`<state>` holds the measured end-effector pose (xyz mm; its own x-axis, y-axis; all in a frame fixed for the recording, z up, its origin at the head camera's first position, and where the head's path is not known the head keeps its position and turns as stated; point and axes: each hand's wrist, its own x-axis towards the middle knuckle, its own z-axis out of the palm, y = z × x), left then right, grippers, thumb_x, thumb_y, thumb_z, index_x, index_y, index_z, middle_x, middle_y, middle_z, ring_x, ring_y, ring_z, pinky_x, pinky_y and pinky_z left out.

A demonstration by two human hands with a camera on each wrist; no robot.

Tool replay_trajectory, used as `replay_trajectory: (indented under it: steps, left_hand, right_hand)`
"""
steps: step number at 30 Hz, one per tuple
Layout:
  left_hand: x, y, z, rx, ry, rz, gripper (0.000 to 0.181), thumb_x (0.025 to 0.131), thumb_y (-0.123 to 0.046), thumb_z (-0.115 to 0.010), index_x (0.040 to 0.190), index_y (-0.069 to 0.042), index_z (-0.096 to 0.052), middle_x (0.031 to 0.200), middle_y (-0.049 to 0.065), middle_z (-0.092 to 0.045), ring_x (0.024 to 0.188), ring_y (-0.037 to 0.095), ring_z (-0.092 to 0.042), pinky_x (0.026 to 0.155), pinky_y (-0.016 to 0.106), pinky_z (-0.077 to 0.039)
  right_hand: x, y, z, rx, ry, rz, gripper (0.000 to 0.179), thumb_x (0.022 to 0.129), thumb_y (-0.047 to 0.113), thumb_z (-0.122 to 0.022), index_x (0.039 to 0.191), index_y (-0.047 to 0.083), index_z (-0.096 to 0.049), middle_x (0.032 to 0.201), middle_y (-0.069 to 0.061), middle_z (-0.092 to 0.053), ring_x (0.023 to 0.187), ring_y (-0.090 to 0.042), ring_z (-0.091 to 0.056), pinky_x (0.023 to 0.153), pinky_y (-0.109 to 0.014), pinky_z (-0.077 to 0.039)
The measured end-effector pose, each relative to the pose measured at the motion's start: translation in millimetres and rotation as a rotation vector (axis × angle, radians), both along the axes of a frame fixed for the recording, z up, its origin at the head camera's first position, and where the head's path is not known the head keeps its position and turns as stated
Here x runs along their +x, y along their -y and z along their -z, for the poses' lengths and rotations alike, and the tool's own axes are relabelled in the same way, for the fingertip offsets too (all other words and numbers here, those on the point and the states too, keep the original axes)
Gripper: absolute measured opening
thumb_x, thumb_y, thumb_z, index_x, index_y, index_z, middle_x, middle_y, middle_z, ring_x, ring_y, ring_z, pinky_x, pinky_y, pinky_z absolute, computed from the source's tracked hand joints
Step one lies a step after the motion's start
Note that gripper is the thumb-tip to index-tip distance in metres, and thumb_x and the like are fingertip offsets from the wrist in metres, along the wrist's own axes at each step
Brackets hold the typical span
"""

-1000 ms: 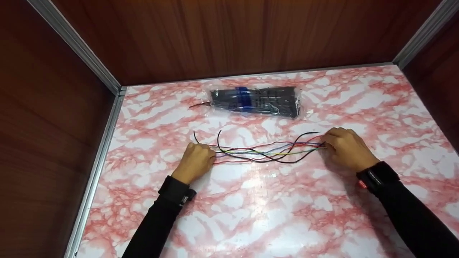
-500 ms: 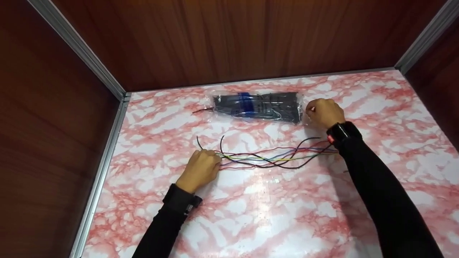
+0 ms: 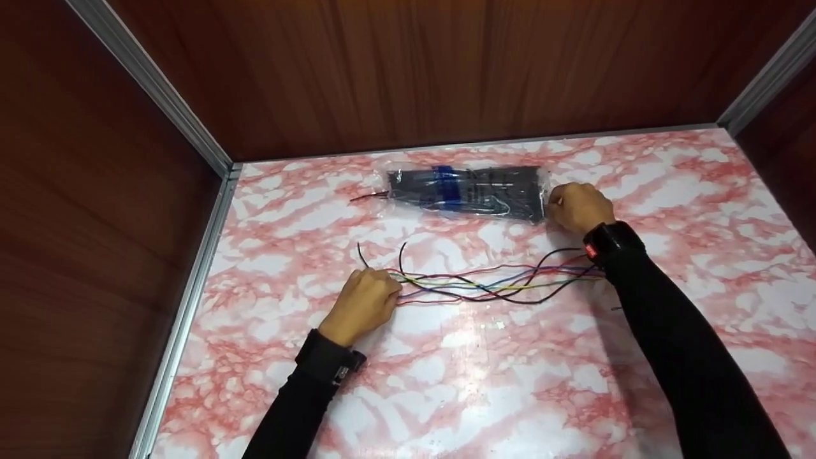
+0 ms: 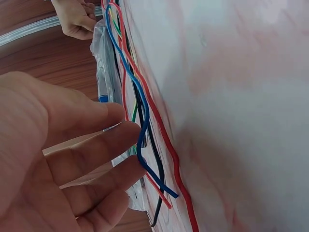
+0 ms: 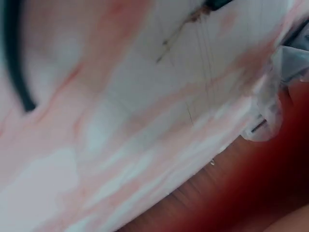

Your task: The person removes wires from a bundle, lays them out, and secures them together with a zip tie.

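Observation:
Several thin red, blue, black, yellow and green electrical wires [image 3: 468,280] stretch left to right in a loose bundle on the table. My left hand [image 3: 360,306] rests at their left ends. In the left wrist view its fingers [image 4: 106,145] are loosely bent, the tips against the blue wire [image 4: 145,99]. My right hand [image 3: 583,207] is at the right end of a clear plastic bag [image 3: 481,191] of thin black strips that look like cable ties. Its fingers are bent with the thumb near them; whether they pinch the bag is hidden. My right wrist covers the wires' right ends.
One thin dark strip [image 3: 368,196] pokes out at the bag's left end. The red-and-white marbled table [image 3: 497,395] is bounded by brown wood panels [image 3: 408,70] at the back and sides, with a metal rail [image 3: 191,299] along the left. A wire end with bare strands [image 5: 176,36] lies near my right wrist.
My right hand has left the wires' right ends and moved back to the bag's right end, shifting slightly left toward it in the last half second. My left hand has stayed at the wires.

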<state>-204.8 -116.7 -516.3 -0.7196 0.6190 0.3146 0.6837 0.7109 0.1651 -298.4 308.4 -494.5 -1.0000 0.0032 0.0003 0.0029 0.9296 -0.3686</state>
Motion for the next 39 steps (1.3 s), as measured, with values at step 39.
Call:
replay_trajectory:
  steps: [39]
  left_hand:
    - [12.8,-4.4,-6.7,0.007,0.101,-0.017,0.015,0.089,-0.013,-0.063,0.078,-0.018,-0.073,0.073,-0.001,-0.065,0.08,0.022,-0.064,0.066,0.038,-0.041]
  right_hand:
    - [37.6,-30.5,-15.5,-0.106,0.254,-0.194,0.031,0.099,0.019,-0.046,0.116,0.004,-0.067,0.114,-0.023,-0.065,0.096,-0.031,-0.058,0.079,-0.043,-0.045]
